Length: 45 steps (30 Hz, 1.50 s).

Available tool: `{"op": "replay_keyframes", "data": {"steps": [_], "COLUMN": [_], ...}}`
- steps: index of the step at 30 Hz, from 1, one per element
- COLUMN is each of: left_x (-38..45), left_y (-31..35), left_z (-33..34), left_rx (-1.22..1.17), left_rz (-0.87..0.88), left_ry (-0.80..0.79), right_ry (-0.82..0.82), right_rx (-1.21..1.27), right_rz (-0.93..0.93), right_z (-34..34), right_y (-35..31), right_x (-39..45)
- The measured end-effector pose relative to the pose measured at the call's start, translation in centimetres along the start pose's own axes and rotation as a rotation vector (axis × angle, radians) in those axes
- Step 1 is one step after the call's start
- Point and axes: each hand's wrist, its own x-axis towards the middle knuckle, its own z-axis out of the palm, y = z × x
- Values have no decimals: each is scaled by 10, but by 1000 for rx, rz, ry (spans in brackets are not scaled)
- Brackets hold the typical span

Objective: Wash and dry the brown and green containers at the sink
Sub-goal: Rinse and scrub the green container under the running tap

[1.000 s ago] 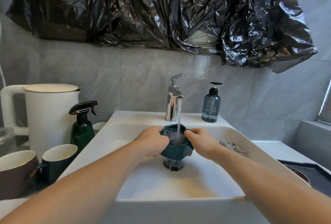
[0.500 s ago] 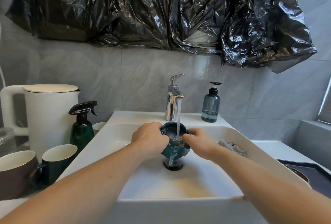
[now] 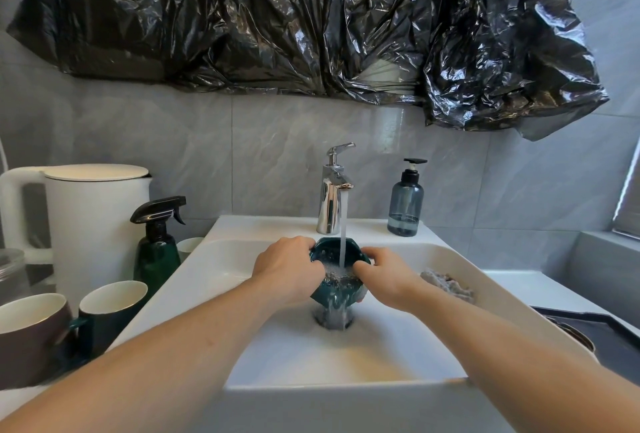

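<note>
— Left hand (image 3: 286, 271)?
— Curling round the left side of the green container (image 3: 334, 278), fingers wrapped over the rim, gripping it.
— And the right hand (image 3: 382, 275)?
— Gripping the container's right side, thumb lying along the near rim, fingertips hidden underneath.
— Where, exactly?
— Being held tilted toward the near side, above the drain (image 3: 333, 320) in the middle of the white sink (image 3: 242, 294), right under the tap (image 3: 333, 190). Taking a stream of water (image 3: 343, 228) inside, frothing, and spilling over the near lip down into the drain.
— Brown container?
— Possibly sitting at the near left on the worktop (image 3: 512, 282) as a brown mug (image 3: 29, 335), just beside a green mug (image 3: 110, 311).
— Anything else around?
— Standing further back on the left, a green spray bottle (image 3: 157, 242) and a white kettle (image 3: 86, 217). Standing to the right of the tap, a grey soap pump bottle (image 3: 406, 202). Lying on the sink's right rim, a grey cloth (image 3: 446, 285). Hanging across the wall above, black plastic sheeting (image 3: 294, 23).
</note>
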Motion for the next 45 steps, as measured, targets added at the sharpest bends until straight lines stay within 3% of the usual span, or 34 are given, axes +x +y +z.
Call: {"op": "replay_keyframes", "data": {"steps": [22,31,45], "left_x": [-2,-2,3], "left_y": [-5,-4,-2], "left_z": [-1,-2,-1], "left_rx": [-107,-96,-80], "left_rz": [97,120,51], "left_ry": [-13,49,119], "right_ry": [22,51,102], "right_rx": [-70,-58,140], "right_rz": [-11,-20,-142], "right_z": [1,0,3], "right_y": [3,4,8], "right_x": [2,4,11]}}
